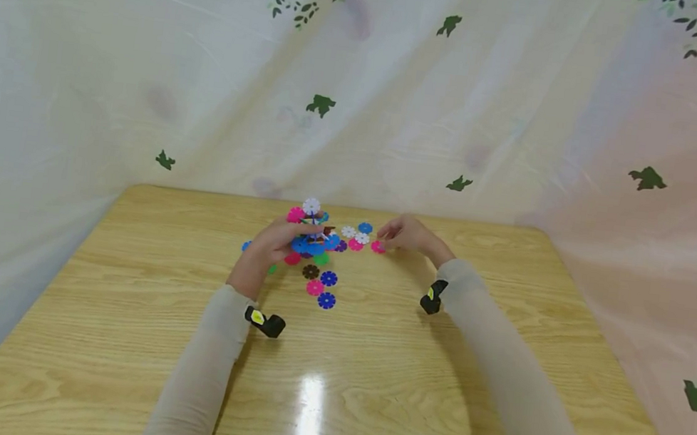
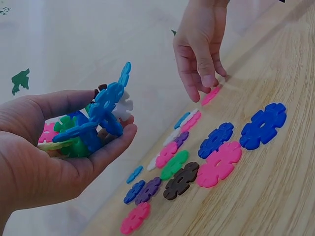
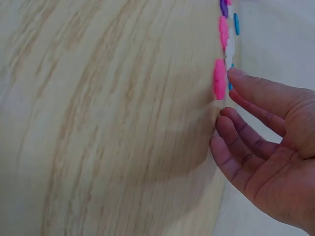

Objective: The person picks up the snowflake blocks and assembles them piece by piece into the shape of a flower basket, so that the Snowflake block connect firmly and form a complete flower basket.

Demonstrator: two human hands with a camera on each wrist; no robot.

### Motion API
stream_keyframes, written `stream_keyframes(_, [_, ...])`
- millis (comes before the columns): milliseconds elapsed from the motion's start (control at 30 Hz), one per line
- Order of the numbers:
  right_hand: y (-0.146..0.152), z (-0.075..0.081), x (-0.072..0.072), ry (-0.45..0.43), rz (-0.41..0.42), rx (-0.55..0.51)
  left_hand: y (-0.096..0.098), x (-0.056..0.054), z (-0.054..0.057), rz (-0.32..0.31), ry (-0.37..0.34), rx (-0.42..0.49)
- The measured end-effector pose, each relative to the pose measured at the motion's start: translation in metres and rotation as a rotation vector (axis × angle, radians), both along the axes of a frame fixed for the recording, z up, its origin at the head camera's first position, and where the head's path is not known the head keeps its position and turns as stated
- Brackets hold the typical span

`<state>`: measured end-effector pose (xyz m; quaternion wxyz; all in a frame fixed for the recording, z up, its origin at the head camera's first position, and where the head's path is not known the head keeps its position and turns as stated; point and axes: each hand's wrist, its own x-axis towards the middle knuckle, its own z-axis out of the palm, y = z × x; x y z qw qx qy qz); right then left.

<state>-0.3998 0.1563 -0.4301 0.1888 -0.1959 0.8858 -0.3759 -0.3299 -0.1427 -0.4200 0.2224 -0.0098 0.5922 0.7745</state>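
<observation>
My left hand (image 1: 269, 243) grips a cluster of joined plastic snowflake discs (image 2: 101, 108), in blue, green, pink and white, between thumb and fingers. The cluster is held up off the table, and the palm hides part of it. Over at the right, my right hand (image 1: 410, 233) is low beside a pink snowflake disc (image 3: 219, 78) that lies on the table. Its thumb and fingers are loosely bent and apart in the right wrist view. Whether a fingertip touches that disc I cannot tell. Several loose discs, among them a brown disc (image 2: 181, 181), lie between and below the hands.
The wooden table (image 1: 407, 382) carries the loose discs near its far edge. Behind it hangs a pale curtain (image 1: 381, 157) with leaf prints. Two dark blue discs, one of them nearest the person (image 1: 327, 300), lie at the front of the scatter.
</observation>
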Motion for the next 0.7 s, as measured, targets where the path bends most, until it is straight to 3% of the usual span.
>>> stream_keyframes(333, [-0.0042,-0.0066,0.0022,0.059,0.005,0.044,-0.0005,-0.0011,-0.0038,-0.008,0.029,-0.021])
stream_keyframes(700, [0.002,0.0004,0.0073,-0.051,0.061,0.045,0.0004,-0.0019,-0.0054,0.007,0.015,-0.025])
